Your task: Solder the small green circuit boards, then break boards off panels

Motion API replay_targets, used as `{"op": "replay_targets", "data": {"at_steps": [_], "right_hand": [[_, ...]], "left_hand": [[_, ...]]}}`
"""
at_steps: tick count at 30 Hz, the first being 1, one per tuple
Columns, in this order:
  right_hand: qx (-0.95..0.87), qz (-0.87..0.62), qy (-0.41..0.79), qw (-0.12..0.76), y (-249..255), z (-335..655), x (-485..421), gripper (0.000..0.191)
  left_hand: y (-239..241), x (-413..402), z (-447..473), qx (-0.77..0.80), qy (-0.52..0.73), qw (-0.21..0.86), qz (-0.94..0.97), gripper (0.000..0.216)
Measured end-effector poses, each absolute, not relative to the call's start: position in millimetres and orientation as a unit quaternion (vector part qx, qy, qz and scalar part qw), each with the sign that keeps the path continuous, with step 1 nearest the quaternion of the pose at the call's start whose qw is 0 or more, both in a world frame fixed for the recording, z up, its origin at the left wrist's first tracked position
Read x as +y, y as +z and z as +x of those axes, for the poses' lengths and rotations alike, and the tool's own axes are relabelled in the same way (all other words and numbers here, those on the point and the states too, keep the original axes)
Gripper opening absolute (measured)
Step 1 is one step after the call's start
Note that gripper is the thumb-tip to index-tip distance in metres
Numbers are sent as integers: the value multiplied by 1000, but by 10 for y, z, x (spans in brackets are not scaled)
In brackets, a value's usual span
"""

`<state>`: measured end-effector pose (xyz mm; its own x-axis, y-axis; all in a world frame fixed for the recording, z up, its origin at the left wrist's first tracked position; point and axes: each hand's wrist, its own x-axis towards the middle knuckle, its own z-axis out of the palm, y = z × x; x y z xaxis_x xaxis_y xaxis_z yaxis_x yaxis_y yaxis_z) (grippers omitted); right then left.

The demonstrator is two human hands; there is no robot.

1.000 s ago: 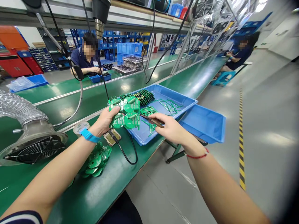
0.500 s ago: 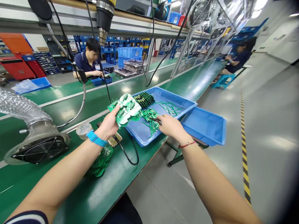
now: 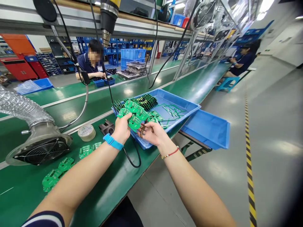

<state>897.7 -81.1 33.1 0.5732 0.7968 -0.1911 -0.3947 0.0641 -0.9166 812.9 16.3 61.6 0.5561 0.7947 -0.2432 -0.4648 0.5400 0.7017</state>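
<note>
My left hand (image 3: 121, 130) is closed on the near edge of a green circuit board panel (image 3: 133, 110) made of several rounded boards, held above the near left part of a blue tray (image 3: 181, 98). Close to the panel's right side, my right hand (image 3: 153, 134) is turned palm up, its fingers curled around a small hand tool with brown handles that looks like pliers (image 3: 142, 130). The tool's tip is hard to make out. Inside the tray stand a row of upright boards (image 3: 148, 101) and loose green strips (image 3: 174, 110).
More green boards (image 3: 50, 179) lie on the bench by my left arm, near a tape roll (image 3: 86, 132) and a fan hood (image 3: 42, 148). A second blue tray (image 3: 208, 129) sits to the right. A driver (image 3: 109, 19) hangs overhead. A co-worker (image 3: 91, 61) sits across the bench.
The panel's face has turned from pale to darker green. My right hand has moved left out of the tray and rolled palm up beside the panel. My left hand has shifted slightly right.
</note>
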Motion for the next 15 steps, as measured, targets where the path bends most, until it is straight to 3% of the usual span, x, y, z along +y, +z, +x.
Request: {"op": "replay_targets", "data": {"at_steps": [7, 15], "right_hand": [[-174, -483, 338, 789, 334, 8824, -783, 34], [-232, -513, 309, 767, 587, 8985, -1051, 45]], "left_hand": [[510, -15, 8095, 240, 364, 843, 315, 28], [618, 384, 7686, 81, 99, 863, 489, 41]]}}
